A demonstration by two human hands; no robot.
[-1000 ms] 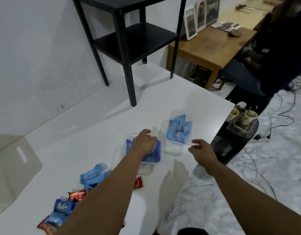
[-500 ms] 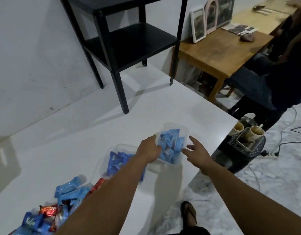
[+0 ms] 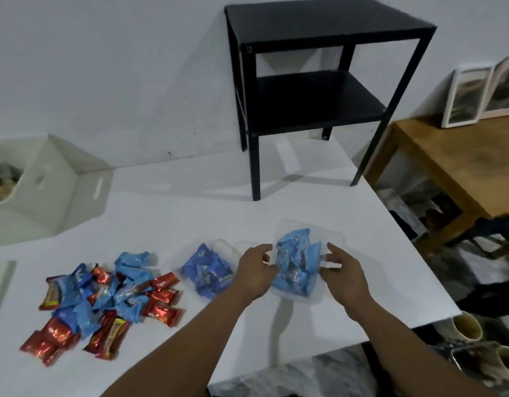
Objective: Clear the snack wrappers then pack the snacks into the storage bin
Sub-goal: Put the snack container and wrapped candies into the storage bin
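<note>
A clear plastic container full of light blue snack packs sits near the right edge of the white table. My left hand grips its left side and my right hand grips its right side. A second clear container with darker blue packs stands just left of my left hand. Loose red and blue wrapped snacks lie in a pile further left. The white storage bin stands at the far left by the wall, with something dark inside.
A black two-shelf stand stands on the table at the back. Beyond the table's right edge are a wooden table with picture frames, and cups on a low tray at the lower right.
The view has swung left, showing the snack pile and the bin. My left hand left the dark blue container, and both hands closed in on the sides of the light blue one.
</note>
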